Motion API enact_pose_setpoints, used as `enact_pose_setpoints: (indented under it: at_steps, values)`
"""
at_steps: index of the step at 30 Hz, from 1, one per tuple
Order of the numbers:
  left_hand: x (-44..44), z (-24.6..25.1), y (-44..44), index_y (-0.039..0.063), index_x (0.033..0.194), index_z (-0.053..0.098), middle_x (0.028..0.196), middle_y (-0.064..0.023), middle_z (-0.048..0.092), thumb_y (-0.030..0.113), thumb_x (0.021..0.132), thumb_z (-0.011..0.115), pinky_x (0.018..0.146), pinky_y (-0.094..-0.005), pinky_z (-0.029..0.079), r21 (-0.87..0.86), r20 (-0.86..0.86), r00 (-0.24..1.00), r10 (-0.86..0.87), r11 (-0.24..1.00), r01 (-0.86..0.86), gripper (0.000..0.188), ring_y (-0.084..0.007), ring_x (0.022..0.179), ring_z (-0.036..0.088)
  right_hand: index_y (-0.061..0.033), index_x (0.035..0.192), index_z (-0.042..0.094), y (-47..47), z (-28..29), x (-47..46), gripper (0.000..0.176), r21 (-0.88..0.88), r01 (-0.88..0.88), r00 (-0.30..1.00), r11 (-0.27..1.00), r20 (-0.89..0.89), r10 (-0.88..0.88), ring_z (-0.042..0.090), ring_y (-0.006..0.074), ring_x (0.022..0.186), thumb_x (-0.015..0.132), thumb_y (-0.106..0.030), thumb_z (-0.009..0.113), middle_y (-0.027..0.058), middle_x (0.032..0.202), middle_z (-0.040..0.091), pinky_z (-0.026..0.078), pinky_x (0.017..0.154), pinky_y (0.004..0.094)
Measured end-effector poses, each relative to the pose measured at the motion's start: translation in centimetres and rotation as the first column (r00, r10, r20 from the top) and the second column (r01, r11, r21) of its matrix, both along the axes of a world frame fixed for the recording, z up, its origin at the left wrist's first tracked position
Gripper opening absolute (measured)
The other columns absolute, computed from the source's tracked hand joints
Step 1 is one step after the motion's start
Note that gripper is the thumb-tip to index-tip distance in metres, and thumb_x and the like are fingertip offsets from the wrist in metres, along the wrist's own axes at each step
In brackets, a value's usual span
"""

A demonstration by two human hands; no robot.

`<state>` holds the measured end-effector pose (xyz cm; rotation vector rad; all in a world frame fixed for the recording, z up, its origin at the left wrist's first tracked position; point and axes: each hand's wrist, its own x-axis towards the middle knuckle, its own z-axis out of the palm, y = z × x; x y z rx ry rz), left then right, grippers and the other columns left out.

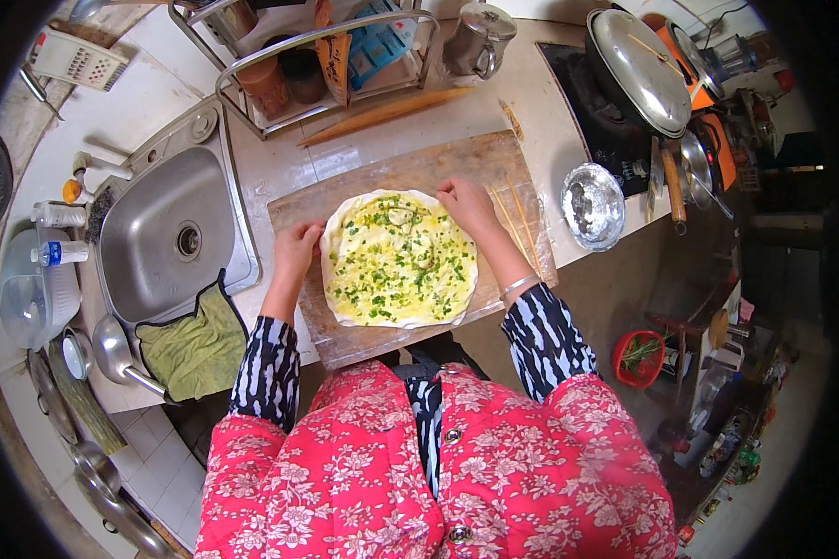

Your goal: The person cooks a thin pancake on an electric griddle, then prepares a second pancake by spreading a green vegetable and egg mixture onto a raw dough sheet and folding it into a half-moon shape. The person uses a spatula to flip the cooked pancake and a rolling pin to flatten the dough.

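Observation:
A flat round sheet of dough strewn with chopped green onion lies on a floury wooden board. Its rim is slightly raised and wavy, and a couple of small lumps show on its upper right part. My left hand is at the dough's left edge, thumb and fingertips pinching the rim. My right hand pinches the rim at the upper right, fingers bent over it. Two wooden chopsticks lie on the board to the right of my right wrist.
Left of the board is a steel sink with a green cloth and a ladle below it. Behind stand a metal rack and a rolling pin. To the right are a floury metal bowl, a cleaver and a lidded wok on a cooktop.

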<state>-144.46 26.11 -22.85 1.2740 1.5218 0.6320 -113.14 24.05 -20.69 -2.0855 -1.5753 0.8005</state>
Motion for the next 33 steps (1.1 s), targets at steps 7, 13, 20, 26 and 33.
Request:
enact_pose_setpoints:
  at_steps: [7,13,20,26,33]
  values:
    - [4.2,1.1,3.9,-0.001,0.096,0.067,0.078,-0.0058,0.066,0.012,0.081,0.063,0.058,-0.0229,0.046,-0.077,-0.114,0.986,-0.124,0.990,0.116,0.020,-0.0091,0.065,0.058,-0.0039,0.082,0.065,1.5,0.3,-1.9,0.019,-0.047,-0.044,0.999,0.998,0.019,0.045,0.063,0.0281,0.076,0.075,-0.022,0.066,0.0133,0.079,0.065,0.049,0.069,0.0362]
    - [4.6,3.2,2.6,0.004,0.093,0.069,0.080,-0.0084,0.067,0.008,0.078,0.064,0.063,-0.0283,0.049,0.138,-0.067,0.961,-0.267,0.952,0.274,0.015,-0.0156,0.069,0.062,-0.0049,0.078,0.066,1.3,1.1,-1.4,0.014,-0.054,-0.131,0.981,0.990,-0.154,0.121,0.061,0.0317,0.076,0.074,-0.019,0.067,0.0134,0.079,0.065,0.049,0.071,0.0397]
    - [4.7,5.3,-1.9,0.009,0.085,0.069,0.083,-0.0117,0.063,0.008,0.074,0.065,0.067,-0.0353,0.049,0.271,-0.422,0.687,-0.592,0.640,0.719,0.012,-0.0299,0.078,0.061,-0.0070,0.076,0.065,-3.2,2.4,-1.5,0.007,0.172,-0.474,0.876,0.864,-0.013,0.483,0.057,0.0298,0.081,0.074,-0.014,0.066,0.0105,0.079,0.063,0.046,0.074,0.0398]
    - [2.6,2.1,2.7,0.002,0.093,0.066,0.080,-0.0045,0.064,0.014,0.088,0.054,0.063,-0.0248,0.047,-0.049,0.070,0.980,-0.184,0.981,0.188,0.018,-0.0136,0.069,0.060,-0.0034,0.088,0.066,-0.5,0.3,0.5,0.014,0.067,-0.009,0.965,0.998,-0.261,0.026,0.063,0.0159,0.069,0.082,-0.015,0.060,0.0091,0.080,0.067,0.049,0.063,0.0276]
    - [-1.7,1.6,-1.1,0.003,0.098,0.063,0.079,-0.0006,0.062,0.027,0.094,0.045,0.064,-0.0226,0.048,-0.324,0.162,0.986,-0.031,0.943,0.083,0.031,-0.0109,0.066,0.058,0.0010,0.094,0.062,-12.1,-0.8,2.7,0.020,-0.135,0.310,0.903,0.941,-0.268,-0.336,0.063,0.0123,0.063,0.088,-0.016,0.054,0.0088,0.076,0.066,0.050,0.056,0.0256]
